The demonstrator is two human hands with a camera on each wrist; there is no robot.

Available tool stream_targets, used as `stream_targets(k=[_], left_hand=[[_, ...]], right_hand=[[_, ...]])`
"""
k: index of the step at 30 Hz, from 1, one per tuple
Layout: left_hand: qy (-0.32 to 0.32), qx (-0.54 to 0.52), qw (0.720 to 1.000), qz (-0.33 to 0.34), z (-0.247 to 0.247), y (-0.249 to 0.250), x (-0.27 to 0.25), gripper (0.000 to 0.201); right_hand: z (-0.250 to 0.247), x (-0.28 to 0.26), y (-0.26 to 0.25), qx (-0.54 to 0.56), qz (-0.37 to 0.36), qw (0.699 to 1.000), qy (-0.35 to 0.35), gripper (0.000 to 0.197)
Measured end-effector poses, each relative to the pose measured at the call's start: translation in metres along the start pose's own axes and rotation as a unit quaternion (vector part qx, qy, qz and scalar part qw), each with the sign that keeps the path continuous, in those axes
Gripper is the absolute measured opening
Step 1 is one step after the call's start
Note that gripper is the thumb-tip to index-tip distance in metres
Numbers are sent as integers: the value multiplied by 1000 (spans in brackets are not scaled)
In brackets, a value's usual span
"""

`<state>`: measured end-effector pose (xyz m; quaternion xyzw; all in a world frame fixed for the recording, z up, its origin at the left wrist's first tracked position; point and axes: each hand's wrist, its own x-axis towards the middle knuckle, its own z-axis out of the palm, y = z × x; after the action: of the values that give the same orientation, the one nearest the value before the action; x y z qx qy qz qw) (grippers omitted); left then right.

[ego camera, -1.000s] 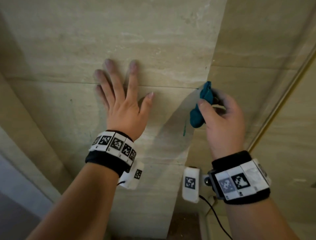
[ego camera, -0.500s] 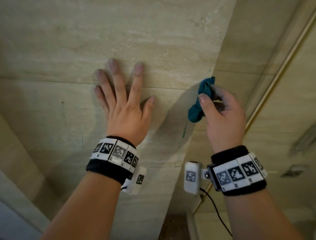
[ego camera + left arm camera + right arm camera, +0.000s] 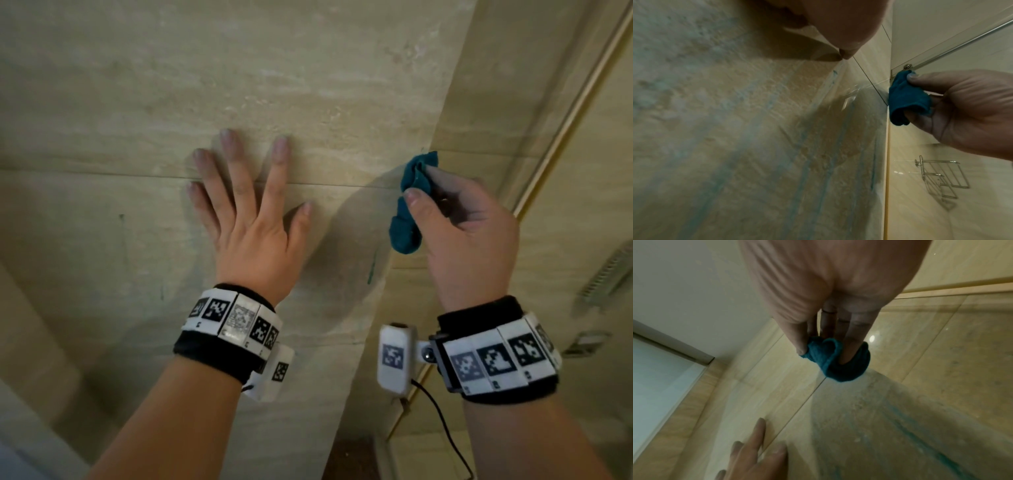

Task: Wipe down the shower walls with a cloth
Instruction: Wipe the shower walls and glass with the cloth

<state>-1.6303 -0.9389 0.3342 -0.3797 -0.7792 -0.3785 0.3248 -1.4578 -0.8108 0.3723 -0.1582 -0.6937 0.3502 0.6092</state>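
A small teal cloth (image 3: 409, 205) is bunched up in my right hand (image 3: 459, 233), pinched between thumb and fingers and pressed against the corner where the two beige tiled shower walls (image 3: 308, 85) meet. The left wrist view shows the cloth (image 3: 906, 99) at that corner edge, just below a metal screw and rail. From the right wrist the cloth (image 3: 838, 360) wraps over my fingertips. My left hand (image 3: 246, 212) lies flat on the wall to the left, fingers spread and straight. Bluish streaks run down the tile (image 3: 801, 162).
A glass panel with a metal rail (image 3: 962, 43) joins the wall at the right. A chrome wire rack (image 3: 941, 177) hangs on the far wall below my right hand. A frosted window or panel (image 3: 659, 378) sits at the left in the right wrist view.
My right hand with the cloth has shifted slightly up along the corner. The left hand stays flat on the wall in much the same spot; the head view has tilted a little.
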Motion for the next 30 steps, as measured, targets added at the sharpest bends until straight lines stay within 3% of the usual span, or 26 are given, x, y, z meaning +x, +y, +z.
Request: stream_targets(k=[6, 13, 21, 30], left_hand=[[3, 8, 1000, 1, 1, 0, 0, 72], [14, 19, 1000, 1, 3, 0, -1, 73], [12, 22, 1000, 5, 3, 0, -1, 73], [11, 24, 1000, 5, 3, 0, -1, 73]], right_hand=[[11, 4, 11, -41, 4, 998, -49, 26], [17, -2, 19, -53, -20, 997, -51, 23], [17, -29, 45, -48, 13, 996, -68, 27], [10, -91, 98, -187, 40, 972, -137, 31]])
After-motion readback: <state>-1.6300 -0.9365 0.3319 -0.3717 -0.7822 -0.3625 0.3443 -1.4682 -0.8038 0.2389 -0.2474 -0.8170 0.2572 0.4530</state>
